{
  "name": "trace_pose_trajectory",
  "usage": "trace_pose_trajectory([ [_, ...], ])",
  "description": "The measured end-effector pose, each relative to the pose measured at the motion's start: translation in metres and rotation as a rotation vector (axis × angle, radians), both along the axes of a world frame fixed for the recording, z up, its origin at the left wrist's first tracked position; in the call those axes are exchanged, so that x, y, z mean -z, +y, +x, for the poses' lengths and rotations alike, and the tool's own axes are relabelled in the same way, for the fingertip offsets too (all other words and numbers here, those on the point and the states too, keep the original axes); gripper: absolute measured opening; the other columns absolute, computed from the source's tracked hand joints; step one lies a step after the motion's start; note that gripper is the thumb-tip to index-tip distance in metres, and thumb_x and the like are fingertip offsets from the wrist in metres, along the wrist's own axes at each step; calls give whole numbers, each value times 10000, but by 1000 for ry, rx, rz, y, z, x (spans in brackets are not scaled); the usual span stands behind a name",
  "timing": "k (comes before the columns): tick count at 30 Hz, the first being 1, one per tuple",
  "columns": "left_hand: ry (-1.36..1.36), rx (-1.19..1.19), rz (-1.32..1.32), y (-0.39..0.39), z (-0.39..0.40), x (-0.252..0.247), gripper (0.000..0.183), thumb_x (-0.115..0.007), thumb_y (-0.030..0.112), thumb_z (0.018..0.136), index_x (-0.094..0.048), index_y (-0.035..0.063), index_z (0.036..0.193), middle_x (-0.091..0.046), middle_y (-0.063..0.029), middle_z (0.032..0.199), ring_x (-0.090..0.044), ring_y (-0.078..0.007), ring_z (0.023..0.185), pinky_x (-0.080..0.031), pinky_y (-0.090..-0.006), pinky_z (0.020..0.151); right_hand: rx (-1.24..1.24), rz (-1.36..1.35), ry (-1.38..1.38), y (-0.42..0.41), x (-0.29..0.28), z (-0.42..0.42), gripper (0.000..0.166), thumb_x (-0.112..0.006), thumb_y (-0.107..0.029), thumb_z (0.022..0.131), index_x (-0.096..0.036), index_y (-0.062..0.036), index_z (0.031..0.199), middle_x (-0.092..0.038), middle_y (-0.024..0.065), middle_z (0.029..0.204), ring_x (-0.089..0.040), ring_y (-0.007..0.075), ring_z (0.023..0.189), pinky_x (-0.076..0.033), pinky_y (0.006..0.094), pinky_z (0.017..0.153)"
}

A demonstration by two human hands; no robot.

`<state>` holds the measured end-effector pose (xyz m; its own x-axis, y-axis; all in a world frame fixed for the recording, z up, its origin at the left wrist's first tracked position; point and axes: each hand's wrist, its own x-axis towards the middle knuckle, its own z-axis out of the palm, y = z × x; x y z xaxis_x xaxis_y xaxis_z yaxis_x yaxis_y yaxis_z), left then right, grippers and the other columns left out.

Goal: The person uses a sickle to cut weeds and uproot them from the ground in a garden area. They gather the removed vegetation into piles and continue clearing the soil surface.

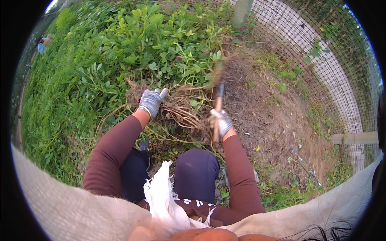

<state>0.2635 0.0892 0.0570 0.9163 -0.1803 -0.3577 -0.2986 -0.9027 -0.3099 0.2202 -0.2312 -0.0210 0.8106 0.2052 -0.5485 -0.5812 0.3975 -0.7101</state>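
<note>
My left hand (151,101), in a grey knitted glove, is at a bundle of pulled-up plants with dry stems (184,114); soil and roots hang at its left side. Whether the fingers close on the stems is hard to tell. My right hand (222,122), gloved too, grips the wooden handle (218,104) of a hand tool. The tool points away from me, over the line between leafy plants and bare soil. Its head is blurred and partly hidden by roots and stems, so its kind cannot be told.
Dense green leafy plants (120,45) grow ahead and left. Bare brown soil (271,111) lies right, with a metal chain or wire (306,168) on it. Black mesh netting (289,33) with a post (242,13) curves along the right. A person (43,43) is far off at left.
</note>
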Motion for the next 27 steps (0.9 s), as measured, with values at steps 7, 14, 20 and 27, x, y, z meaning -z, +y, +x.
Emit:
trace_pose_trajectory([
  [7,-465,856,-169,-27,3,-3,752,-484,167,844,-173,259,1522,-175,-24,1599,-174,-230,1473,-103,-424,1210,-533,-641,-323,-24,-18,-83,470,-697,-258,818,-514,4,1163,-600,84,960,-538,178,871,-473,327,804],
  [14,-255,687,32,-125,68,-27,657,-447,170,930,-180,217,1530,-215,-43,1592,-248,-208,1452,-156,-416,1192,-783,-710,-373,-56,-38,-96,806,-706,-384,824,-348,27,1419,-527,177,1319,-476,250,1227,-354,338,1049],
  [20,132,223,309,-94,87,-2,610,-635,178,867,-428,185,1441,-617,-120,1234,-568,-243,1179,-447,-345,946,-645,-767,-482,-37,-12,-114,696,-687,-332,815,-429,59,1330,-581,228,1211,-558,338,1106,-424,373,975],
  [27,240,240,325,-60,22,13,364,-771,266,690,-739,94,1009,-712,-132,996,-657,-299,1015,-478,-377,916,-54,-769,-382,-42,15,-157,645,-725,-350,817,-481,38,1271,-623,131,1004,-630,230,898,-505,347,774],
])
